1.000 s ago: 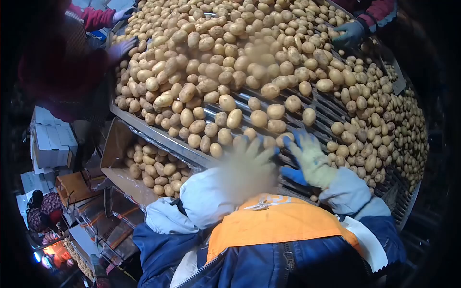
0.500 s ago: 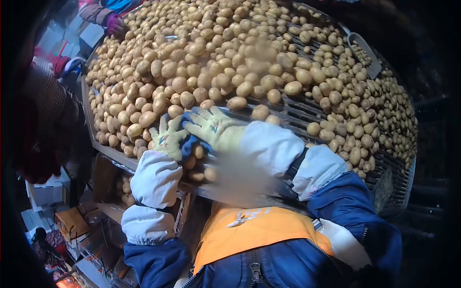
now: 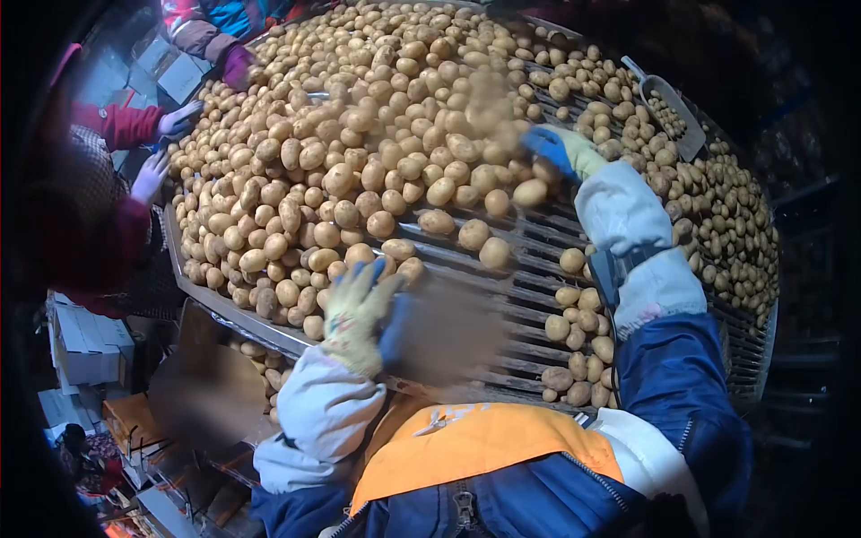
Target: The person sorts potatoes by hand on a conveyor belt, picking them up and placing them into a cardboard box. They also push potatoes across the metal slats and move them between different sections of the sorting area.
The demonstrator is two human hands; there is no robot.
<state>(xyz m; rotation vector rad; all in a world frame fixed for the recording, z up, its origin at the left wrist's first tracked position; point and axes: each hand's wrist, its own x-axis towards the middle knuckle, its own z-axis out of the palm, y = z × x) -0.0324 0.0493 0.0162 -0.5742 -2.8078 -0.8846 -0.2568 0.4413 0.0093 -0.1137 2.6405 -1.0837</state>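
Observation:
A large heap of potatoes [image 3: 314, 157] lies on a slatted sorting table [image 3: 529, 345]. My left hand [image 3: 359, 318], in a pale yellow glove with blue on it, is at the near edge of the heap. Its fingers are apart and point at the nearest potatoes, and nothing shows in its grasp. Farther out, my right hand [image 3: 565, 152] reaches to the right side of the heap in a similar glove. Its blue fingers are stretched out against potatoes there, without a visible grip. Bare slats show between my two hands.
Smaller potatoes [image 3: 717, 211] cover the table's right side, where a metal scoop [image 3: 691, 134] lies. At the left edge are co-workers' gloved hands, one lilac [image 3: 151, 175] and one magenta [image 3: 238, 67]. White boxes [image 3: 85, 345] stand lower left. A blur hides part of the slats.
My hands were close together at the near edge of the heap. The right has swung far out to the right; the left has moved slightly right and nearer me. More slats are uncovered.

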